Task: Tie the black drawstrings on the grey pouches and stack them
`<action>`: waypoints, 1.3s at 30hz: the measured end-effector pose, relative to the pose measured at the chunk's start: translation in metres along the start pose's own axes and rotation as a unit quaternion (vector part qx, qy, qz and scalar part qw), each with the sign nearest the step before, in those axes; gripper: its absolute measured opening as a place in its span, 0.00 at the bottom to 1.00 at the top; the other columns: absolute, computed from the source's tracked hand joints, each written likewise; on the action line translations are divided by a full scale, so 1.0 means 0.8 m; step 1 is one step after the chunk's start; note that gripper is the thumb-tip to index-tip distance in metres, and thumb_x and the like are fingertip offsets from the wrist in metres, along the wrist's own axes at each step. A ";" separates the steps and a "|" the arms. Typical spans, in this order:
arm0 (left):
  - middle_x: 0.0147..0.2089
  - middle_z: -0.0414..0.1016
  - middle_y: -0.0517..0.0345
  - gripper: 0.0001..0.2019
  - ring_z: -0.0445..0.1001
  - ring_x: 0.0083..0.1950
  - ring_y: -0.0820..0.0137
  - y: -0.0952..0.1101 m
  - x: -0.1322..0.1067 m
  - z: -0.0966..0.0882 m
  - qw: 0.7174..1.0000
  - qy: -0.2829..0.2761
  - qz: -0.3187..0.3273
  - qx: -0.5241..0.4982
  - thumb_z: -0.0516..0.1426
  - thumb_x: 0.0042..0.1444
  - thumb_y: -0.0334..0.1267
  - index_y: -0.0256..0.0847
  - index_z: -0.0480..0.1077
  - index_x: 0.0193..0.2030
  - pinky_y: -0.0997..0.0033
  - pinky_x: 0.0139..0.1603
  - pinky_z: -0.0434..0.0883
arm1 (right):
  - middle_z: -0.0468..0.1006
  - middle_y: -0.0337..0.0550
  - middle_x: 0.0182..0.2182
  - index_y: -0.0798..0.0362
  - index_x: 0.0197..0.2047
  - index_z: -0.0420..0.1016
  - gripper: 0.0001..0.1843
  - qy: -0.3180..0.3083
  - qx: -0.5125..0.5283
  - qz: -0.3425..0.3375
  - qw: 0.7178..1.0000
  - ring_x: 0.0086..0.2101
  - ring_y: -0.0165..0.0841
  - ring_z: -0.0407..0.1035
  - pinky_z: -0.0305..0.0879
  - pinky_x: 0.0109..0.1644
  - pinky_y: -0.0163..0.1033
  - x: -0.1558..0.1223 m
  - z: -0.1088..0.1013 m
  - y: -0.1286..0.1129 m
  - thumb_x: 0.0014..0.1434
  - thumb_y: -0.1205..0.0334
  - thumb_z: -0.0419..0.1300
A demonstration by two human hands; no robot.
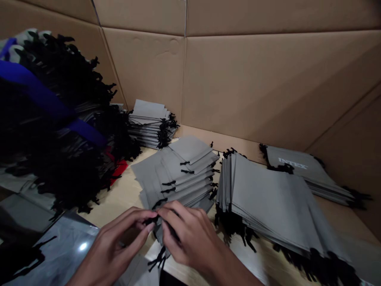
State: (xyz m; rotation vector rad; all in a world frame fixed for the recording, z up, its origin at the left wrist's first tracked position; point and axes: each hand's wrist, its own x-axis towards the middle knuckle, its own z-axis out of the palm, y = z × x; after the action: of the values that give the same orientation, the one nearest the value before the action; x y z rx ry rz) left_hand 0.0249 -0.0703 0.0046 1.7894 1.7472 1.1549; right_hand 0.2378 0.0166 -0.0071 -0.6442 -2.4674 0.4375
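My left hand [120,240] and my right hand [189,234] meet at the lower middle, both pinching a black drawstring cord [152,219]. The cord belongs to a grey drawstring bag [159,232], mostly hidden under my hands. Knotted black cord ends [157,260] hang just below my fingers. Right behind my hands, a fanned pile of flat grey drawstring bags [184,171] lies on the table, short black knots showing along its edges. My right fingers cover part of the cord.
A tall heap of bags with black cords [59,115], bound by a blue strap [44,93], stands at left. A smaller bag stack [149,123] sits behind. To the right lie leaning bags [268,198] and a stack printed INTEX [297,161]. Cardboard walls [238,79] enclose the table.
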 end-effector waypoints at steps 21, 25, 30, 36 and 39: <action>0.51 0.90 0.64 0.09 0.90 0.50 0.64 0.004 -0.007 -0.024 0.999 -0.002 -0.043 -0.024 0.68 0.66 0.42 0.59 0.86 0.52 0.80 0.49 0.85 | 0.77 0.47 0.54 0.46 0.55 0.78 0.11 0.134 0.025 0.016 0.991 0.34 0.31 0.78 0.70 0.33 0.34 0.025 0.016 -0.015 0.71 0.62 0.61; 0.50 0.88 0.65 0.09 0.89 0.49 0.68 -0.001 -0.012 -0.017 1.000 0.009 -0.012 0.011 0.67 0.67 0.38 0.57 0.82 0.52 0.81 0.50 0.82 | 0.79 0.48 0.52 0.48 0.53 0.77 0.08 0.176 0.027 0.016 0.984 0.36 0.31 0.79 0.71 0.35 0.34 0.016 0.035 -0.015 0.72 0.63 0.61; 0.46 0.87 0.65 0.09 0.87 0.44 0.70 0.004 -0.010 -0.011 0.997 0.041 0.036 0.060 0.65 0.67 0.35 0.53 0.78 0.52 0.79 0.45 0.81 | 0.82 0.45 0.50 0.48 0.57 0.77 0.11 0.188 0.014 -0.001 0.982 0.31 0.28 0.75 0.71 0.34 0.34 0.014 0.043 -0.017 0.73 0.62 0.64; 0.48 0.85 0.64 0.10 0.86 0.46 0.69 0.002 -0.015 -0.009 0.997 0.039 0.032 0.060 0.62 0.70 0.34 0.54 0.77 0.54 0.77 0.47 0.80 | 0.82 0.44 0.47 0.49 0.54 0.79 0.08 0.195 0.010 -0.017 0.981 0.34 0.29 0.77 0.71 0.35 0.34 0.016 0.043 -0.017 0.73 0.62 0.65; 0.51 0.84 0.62 0.13 0.85 0.51 0.68 0.001 -0.017 -0.009 0.997 0.028 0.050 0.053 0.61 0.71 0.33 0.54 0.75 0.58 0.75 0.52 0.79 | 0.82 0.43 0.44 0.50 0.55 0.79 0.09 0.203 0.005 -0.015 0.979 0.34 0.29 0.77 0.70 0.35 0.33 0.018 0.043 -0.018 0.74 0.63 0.63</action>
State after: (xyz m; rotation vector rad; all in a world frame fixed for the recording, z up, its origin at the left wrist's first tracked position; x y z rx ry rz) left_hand 0.0210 -0.0850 0.0055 1.9444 1.7983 1.1824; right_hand 0.2018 0.0065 -0.0224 -0.6227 -2.0827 0.2745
